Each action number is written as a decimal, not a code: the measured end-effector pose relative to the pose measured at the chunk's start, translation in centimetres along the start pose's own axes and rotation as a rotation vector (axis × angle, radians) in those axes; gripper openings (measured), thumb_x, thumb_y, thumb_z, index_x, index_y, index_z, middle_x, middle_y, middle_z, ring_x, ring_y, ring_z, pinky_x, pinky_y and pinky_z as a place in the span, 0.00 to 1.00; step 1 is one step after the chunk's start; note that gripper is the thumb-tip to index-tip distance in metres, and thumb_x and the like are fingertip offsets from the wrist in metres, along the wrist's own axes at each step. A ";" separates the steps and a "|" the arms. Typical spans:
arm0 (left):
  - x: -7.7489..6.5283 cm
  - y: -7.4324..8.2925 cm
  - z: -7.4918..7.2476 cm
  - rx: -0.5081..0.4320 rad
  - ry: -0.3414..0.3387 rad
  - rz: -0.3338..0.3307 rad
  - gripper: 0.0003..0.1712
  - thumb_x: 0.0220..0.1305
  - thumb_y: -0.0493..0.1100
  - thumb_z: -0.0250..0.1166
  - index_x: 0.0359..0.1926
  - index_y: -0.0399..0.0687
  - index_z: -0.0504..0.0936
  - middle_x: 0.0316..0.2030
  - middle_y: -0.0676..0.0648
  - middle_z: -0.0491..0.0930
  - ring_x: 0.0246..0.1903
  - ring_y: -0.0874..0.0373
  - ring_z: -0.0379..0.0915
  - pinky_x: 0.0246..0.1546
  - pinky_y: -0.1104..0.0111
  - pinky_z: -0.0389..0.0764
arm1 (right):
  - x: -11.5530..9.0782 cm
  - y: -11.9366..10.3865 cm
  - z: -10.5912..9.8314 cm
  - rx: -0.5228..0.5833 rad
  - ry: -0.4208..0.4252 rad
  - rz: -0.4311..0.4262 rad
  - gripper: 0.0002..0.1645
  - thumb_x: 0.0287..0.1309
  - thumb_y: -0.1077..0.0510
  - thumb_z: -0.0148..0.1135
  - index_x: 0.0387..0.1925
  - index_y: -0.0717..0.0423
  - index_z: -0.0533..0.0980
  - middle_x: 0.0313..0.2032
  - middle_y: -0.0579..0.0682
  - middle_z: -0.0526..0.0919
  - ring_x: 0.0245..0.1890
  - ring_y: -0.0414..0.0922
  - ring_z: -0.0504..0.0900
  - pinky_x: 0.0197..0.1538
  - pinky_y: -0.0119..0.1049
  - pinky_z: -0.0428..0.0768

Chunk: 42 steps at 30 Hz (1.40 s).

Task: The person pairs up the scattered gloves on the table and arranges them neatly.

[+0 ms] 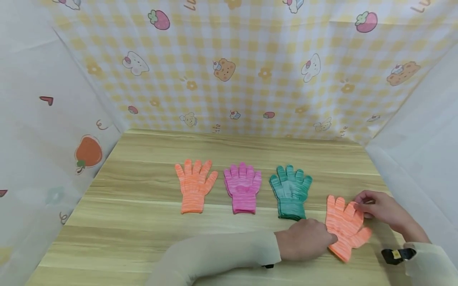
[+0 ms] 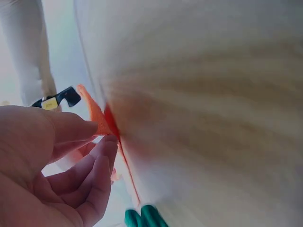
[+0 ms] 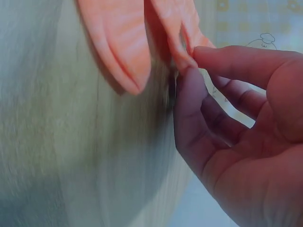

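An orange knit glove (image 1: 344, 226) lies tilted at the right of the table, its fingers pointing away. My left hand (image 1: 308, 239) pinches its left edge near the cuff; in the left wrist view, thumb and fingertips meet on the orange fabric (image 2: 98, 118). With thumb and forefinger, my right hand (image 1: 381, 208) pinches the tip of one glove finger, and the right wrist view shows that tip (image 3: 182, 59) between them. Another glove finger (image 3: 123, 52) hangs beside it there. Left of this glove lies a green glove (image 1: 291, 190), fingers away from me.
A pink glove (image 1: 243, 188) and another orange glove (image 1: 194, 184) lie further left, in a row with the green one. The wooden table (image 1: 118, 238) meets a checked cloth (image 1: 250, 95) at the back and white sheets at both sides. A black band (image 1: 398, 255) is on my right wrist.
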State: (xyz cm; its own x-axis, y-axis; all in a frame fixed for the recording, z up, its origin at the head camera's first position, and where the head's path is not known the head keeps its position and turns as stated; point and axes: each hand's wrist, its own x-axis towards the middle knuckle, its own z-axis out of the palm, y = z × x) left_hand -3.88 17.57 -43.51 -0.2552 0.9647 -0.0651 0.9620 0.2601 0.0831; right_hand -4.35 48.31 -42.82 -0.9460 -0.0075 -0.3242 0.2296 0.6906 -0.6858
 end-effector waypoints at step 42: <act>-7.2 -6.7 -3.3 -0.173 0.436 -0.160 0.07 0.78 0.40 0.69 0.48 0.52 0.92 0.34 0.59 0.87 0.27 0.76 0.71 0.30 0.86 0.68 | 3.4 -7.2 1.3 0.230 0.043 -0.239 0.11 0.83 0.64 0.57 0.51 0.73 0.72 0.42 0.47 0.84 0.42 0.40 0.88 0.45 0.37 0.89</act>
State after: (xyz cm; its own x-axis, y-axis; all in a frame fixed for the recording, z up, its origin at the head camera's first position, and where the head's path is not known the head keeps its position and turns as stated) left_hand -8.79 8.99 -40.35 -0.4508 0.8299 0.3287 0.8866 0.3737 0.2724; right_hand -8.91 42.41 -39.81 -0.9870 -0.1158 -0.1116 0.0406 0.4920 -0.8696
